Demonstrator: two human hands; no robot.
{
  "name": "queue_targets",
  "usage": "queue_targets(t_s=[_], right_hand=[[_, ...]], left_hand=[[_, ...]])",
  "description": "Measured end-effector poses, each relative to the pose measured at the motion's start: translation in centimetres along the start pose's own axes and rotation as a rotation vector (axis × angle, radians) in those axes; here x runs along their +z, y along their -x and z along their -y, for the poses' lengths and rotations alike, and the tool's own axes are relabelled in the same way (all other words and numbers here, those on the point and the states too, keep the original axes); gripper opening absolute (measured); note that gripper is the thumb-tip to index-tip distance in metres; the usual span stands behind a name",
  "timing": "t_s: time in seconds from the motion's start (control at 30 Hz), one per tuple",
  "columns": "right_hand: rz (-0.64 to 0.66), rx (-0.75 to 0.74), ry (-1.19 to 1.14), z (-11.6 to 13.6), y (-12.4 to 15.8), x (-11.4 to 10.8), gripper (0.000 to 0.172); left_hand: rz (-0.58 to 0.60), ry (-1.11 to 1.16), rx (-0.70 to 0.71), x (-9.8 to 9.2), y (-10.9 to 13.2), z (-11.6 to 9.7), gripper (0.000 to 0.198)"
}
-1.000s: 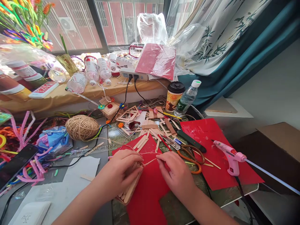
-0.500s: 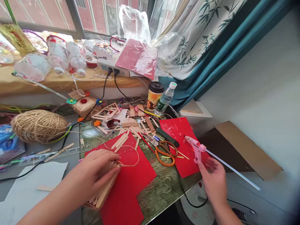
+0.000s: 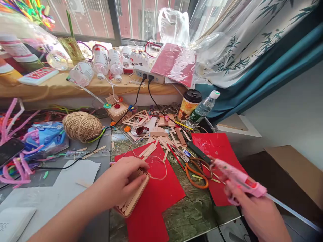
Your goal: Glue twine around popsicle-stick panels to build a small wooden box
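Raised off the outer red sheet (image 3: 209, 144) since half a second earlier, a pink glue gun (image 3: 238, 174) sits in the person's right hand (image 3: 259, 205), fingers wrapped around its grip, nozzle near the scissors (image 3: 195, 183). The left hand (image 3: 123, 178), fingers curled over one end, grips a craft-stick box (image 3: 135, 198) at the central red sheet's (image 3: 151, 215) left edge on the worktop (image 3: 191, 215). Its stick rows appear already joined; twine (image 3: 165, 171) meets it by the fingertips but loops loose, trailing toward the ball (image 3: 82, 127), most of it seemingly not yet fastened. Spare sticks (image 3: 148, 151) lie unused beyond. Any glue on the box cannot be made out.
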State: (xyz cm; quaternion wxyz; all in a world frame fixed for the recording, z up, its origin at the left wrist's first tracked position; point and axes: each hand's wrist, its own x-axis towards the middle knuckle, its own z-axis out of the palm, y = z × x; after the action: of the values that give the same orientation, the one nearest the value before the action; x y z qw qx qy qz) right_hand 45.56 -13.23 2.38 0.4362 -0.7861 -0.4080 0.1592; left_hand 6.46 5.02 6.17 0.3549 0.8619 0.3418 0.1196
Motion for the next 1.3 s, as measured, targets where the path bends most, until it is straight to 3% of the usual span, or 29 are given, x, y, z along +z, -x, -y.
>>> queue_targets(t_s=[0.1,0.2,0.3,0.53,1.3], right_hand=[[0.419,-0.079,-0.047,4.6,1.7,2.7,0.033],[0.607,-0.194,-0.133,7.9,2.7,5.2,0.020],[0.706,-0.250,-0.124,9.2,3.3,7.0,0.016],[0.763,-0.083,-0.164,8.9,4.2,8.5,0.011],[0.832,-0.110,-0.107,8.7,3.8,9.2,0.013]], left_hand=[[0.032,0.094,-0.051,-0.1,-0.1,0.2,0.020],[0.060,0.187,-0.094,-0.2,-0.1,0.6,0.021],[0.064,0.272,-0.154,-0.2,-0.3,1.2,0.020],[0.040,0.334,-0.195,0.0,-0.7,1.7,0.016],[0.070,0.362,-0.214,-0.1,-0.8,1.7,0.017]])
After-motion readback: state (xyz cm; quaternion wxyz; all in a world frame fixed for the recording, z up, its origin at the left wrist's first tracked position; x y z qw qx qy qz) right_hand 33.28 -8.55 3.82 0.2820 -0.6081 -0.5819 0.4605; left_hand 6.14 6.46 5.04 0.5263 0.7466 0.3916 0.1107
